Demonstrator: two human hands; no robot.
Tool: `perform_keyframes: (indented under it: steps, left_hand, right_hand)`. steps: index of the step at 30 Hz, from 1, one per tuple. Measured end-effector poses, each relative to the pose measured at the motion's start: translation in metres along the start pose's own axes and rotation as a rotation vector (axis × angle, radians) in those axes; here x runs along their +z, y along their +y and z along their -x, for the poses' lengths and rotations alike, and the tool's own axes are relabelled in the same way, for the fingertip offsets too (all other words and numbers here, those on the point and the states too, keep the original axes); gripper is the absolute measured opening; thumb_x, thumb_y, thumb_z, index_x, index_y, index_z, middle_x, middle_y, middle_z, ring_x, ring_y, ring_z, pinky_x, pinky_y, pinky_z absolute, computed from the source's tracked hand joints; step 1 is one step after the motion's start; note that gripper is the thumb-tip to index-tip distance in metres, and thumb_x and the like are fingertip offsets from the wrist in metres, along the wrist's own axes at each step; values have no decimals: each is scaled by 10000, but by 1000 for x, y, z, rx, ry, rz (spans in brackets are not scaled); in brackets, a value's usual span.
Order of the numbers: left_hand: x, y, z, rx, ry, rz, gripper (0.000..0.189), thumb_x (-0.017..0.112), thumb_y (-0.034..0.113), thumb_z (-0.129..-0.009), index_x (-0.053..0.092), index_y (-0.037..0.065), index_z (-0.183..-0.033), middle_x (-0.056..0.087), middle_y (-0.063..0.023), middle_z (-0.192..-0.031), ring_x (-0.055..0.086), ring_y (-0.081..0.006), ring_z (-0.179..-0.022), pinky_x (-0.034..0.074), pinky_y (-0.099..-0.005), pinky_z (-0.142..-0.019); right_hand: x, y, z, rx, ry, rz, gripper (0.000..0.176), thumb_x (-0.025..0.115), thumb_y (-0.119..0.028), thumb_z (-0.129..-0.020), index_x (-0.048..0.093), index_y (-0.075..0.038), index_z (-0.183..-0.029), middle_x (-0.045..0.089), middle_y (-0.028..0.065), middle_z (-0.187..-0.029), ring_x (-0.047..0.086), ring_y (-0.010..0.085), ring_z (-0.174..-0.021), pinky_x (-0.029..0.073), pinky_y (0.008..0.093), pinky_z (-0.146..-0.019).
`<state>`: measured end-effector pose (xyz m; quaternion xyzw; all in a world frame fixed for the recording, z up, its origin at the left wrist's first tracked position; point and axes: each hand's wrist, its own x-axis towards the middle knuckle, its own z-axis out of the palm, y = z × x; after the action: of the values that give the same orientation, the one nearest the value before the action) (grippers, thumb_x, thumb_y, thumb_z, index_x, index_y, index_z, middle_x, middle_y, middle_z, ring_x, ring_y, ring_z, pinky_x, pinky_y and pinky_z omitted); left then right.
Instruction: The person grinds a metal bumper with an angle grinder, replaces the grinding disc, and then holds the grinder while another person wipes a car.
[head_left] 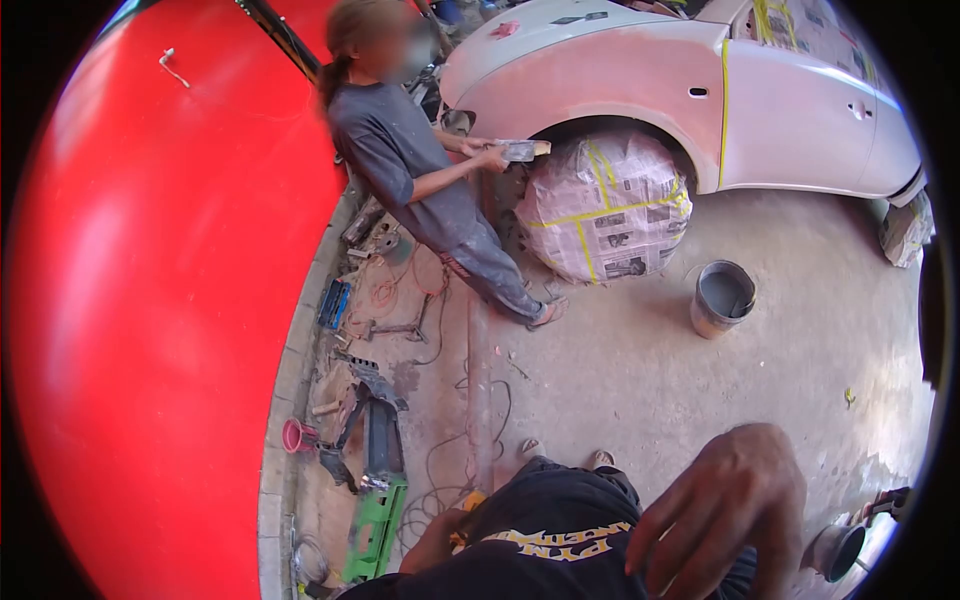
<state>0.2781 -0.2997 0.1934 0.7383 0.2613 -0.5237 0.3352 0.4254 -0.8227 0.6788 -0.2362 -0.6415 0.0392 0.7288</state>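
Note:
My right hand (728, 515) is raised in front of my dark shirt (560, 535), its fingers hanging loosely downward with nothing visible in them. Low at my other side, my left hand (448, 530) is partly hidden by the shirt. A small yellow-orange thing (472, 501) shows at its fingers; its kind I cannot tell. Beneath that arm lies a green plastic car part (376, 530), joined by a black one (381, 440).
A person (400, 140) holds a grey block by the pink-and-white car (640, 75). Newspaper and yellow tape cover its wheel (610, 215). A bucket (723, 297) of grey liquid stands on the concrete; a dark pail (836, 552) is lower right. Cables run near my feet beside a red panel (160, 300).

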Motion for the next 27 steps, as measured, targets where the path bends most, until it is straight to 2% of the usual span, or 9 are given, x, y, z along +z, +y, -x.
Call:
perform_keyframes:
  steps: [1, 3, 4, 6, 8, 18, 27]
  left_hand:
    - [-1, 3, 2, -3, 5, -4, 344, 759, 296, -755, 730, 78, -1020, 716, -80, -939, 692, -205, -820, 542, -386, -727]
    - [6, 23, 26, -77, 72, 19, 344, 744, 297, -767, 728, 71, -1026, 720, -83, -925, 698, -211, -807, 551, -389, -722]
    - [7, 29, 34, -114, 105, 27, 343, 737, 297, -774, 728, 68, -1029, 721, -84, -917, 701, -213, -801, 556, -390, -719]
    - [6, -6, 1, -165, 53, 127, 316, 704, 312, -821, 719, 77, -1033, 705, -64, -988, 663, -191, -862, 520, -371, -740]
    - [8, -30, -20, -200, 9, 197, 307, 689, 320, -844, 715, 80, -1034, 697, -55, -1022, 644, -181, -891, 503, -361, -750]
    - [8, -25, 0, -173, 14, 144, 324, 696, 327, -832, 716, 71, -1030, 700, -61, -1008, 649, -187, -878, 506, -363, -744]
    - [6, -31, 5, -166, 29, 148, 339, 702, 333, -821, 716, 63, -1026, 702, -66, -996, 653, -191, -867, 508, -365, -738]
  right_hand:
    - [-10, 0, -8, 0, -142, -30, 353, 639, -329, -915, 631, -132, -1208, 642, 206, -904, 659, 307, -759, 510, 449, -719]
    - [-28, 2, -11, 78, -379, -120, 225, 462, -195, -1020, 552, -73, -1186, 592, 321, -1093, 641, 446, -957, 503, 619, -851]
    - [-26, 7, -13, 81, -386, -133, 225, 460, -187, -1020, 552, -68, -1186, 584, 326, -1101, 637, 454, -948, 500, 627, -845]
    - [-21, 12, -17, 88, -392, -149, 224, 456, -172, -1019, 553, -58, -1186, 570, 337, -1117, 630, 469, -928, 495, 644, -834]
    - [-20, 15, -19, 104, -384, -147, 227, 461, -170, -1018, 552, -67, -1197, 575, 331, -1115, 633, 461, -922, 498, 632, -835]
    - [-17, 22, -23, 136, -319, -133, 244, 458, -162, -1017, 547, -114, -1239, 586, 316, -1116, 632, 447, -895, 499, 599, -836]
    - [-21, 29, -24, 113, -383, -159, 253, 430, -179, -1003, 592, -72, -1167, 579, 316, -1106, 624, 452, -899, 495, 598, -838]
